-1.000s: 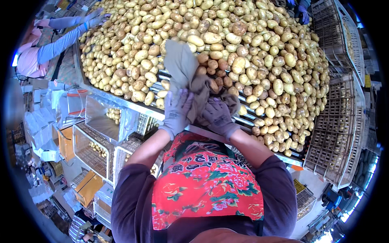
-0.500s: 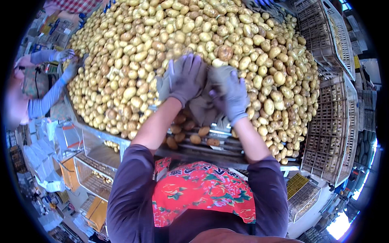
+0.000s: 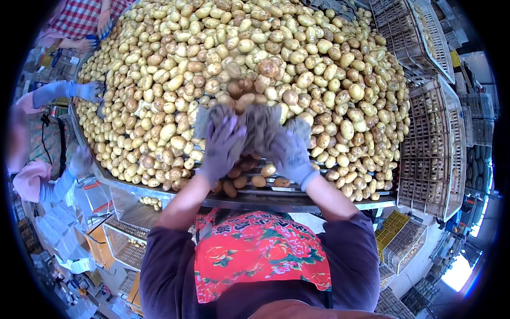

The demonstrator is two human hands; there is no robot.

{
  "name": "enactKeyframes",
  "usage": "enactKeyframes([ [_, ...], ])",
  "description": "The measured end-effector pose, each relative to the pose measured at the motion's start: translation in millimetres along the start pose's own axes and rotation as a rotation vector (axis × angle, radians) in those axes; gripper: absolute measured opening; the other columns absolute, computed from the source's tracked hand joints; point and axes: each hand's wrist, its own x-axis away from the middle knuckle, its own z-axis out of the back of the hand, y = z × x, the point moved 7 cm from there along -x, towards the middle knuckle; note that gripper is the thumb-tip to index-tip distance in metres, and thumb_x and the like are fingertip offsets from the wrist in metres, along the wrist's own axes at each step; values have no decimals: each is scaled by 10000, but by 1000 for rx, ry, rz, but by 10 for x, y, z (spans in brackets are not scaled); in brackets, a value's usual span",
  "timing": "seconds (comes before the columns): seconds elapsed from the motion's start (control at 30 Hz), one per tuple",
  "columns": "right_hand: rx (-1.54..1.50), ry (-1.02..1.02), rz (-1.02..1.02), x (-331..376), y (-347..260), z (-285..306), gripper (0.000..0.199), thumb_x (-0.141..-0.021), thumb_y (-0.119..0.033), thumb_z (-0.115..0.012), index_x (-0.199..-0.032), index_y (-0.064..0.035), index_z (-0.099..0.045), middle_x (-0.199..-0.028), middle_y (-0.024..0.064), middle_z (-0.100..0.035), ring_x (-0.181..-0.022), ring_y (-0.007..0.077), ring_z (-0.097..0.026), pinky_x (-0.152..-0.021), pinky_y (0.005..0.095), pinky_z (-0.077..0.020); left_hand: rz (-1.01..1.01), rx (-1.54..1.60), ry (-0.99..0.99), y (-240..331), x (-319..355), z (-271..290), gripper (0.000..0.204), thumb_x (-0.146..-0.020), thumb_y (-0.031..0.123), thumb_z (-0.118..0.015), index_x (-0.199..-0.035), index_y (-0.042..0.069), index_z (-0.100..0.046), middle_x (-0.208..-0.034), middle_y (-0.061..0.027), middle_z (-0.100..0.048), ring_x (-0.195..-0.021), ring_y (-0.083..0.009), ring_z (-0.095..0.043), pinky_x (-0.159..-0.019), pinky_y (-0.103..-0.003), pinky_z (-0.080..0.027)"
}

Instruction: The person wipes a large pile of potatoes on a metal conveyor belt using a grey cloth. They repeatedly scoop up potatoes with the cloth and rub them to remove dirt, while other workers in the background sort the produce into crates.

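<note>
My left hand (image 3: 222,144), in a grey glove, lies on a bunched grey cloth (image 3: 261,123) with its fingers stretched out over the folds. Opposite it, my right hand (image 3: 291,157), gloved too, has its fingers bent over the cloth's right side; their tips are blurred. The cloth presses against the near slope of a big heap of yellow-brown potatoes (image 3: 175,82). Several darker potatoes (image 3: 258,181) lie on a slatted surface between my wrists and the table's near edge. Some more under and just beyond the cloth are partly hidden or blurred.
The metal table edge (image 3: 255,201) runs in front of my red floral apron (image 3: 260,250). Plastic crates (image 3: 430,151) line the right side. At the left, a co-worker's gloved hand (image 3: 91,91) is beside the heap; another person in a checked garment (image 3: 77,18) stands farther back.
Both my hands and the cloth have come nearer to me, uncovering brown potatoes beyond the cloth. The left co-worker's hands have moved apart. My view has shifted slightly.
</note>
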Motion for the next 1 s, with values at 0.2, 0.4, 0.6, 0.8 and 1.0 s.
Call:
enactKeyframes([
  [0.2, -441, -774, 42, -245, -162, 312, 403, -783, -351, -710, -1120, -134, -666, -1056, 129, -663, -866, 276, -678, -760, 363, -539, 60, 92, -535, -33, 982, 436, 455, -879, 193, -610, -1328, 121, -585, -1439, -166, -477, -1337, -333, -441, -1123, -468, -300],
  [0.4, 128, 284, -115, -1706, 600, 517, 603, -863, -413, -642, -1394, -187, -465, -1439, 126, -474, -1227, 343, -541, -999, 452, -446, 79, 681, -747, 207, 479, 985, 511, -949, 270, -616, -1371, 4, -502, -1390, -178, -532, -1324, -305, -471, -1115, -408, -350],
  [0.6, 10, -62, -313, -1796, 475, 122, 688, -795, -287, -732, -1399, -195, -418, -1367, 123, -480, -1216, 308, -549, -965, 433, -477, 196, 176, -302, -96, -475, 390, 583, -927, 346, -571, -1431, 80, -444, -1451, -167, -466, -1318, -347, -461, -1108, -438, -345],
  [0.8, 53, 6, -261, -1893, 391, 142, 625, -791, -195, -706, -1369, -219, -468, -1382, 112, -470, -1214, 308, -551, -976, 435, -471, 290, -246, -456, -148, -760, -561, 415, -884, 303, -542, -1244, 97, -556, -1288, -174, -526, -1183, -439, -500, -1009, -497, -414],
  [1.0, -132, -135, -312, -1856, 537, 125, 589, -802, -220, -703, -1355, -190, -500, -1275, 97, -556, -1149, 312, -583, -973, 402, -479, 322, -95, -591, -210, -663, -432, 350, -915, 308, -538, -1169, 71, -581, -1175, -167, -569, -1134, -369, -554, -955, -485, -450],
])
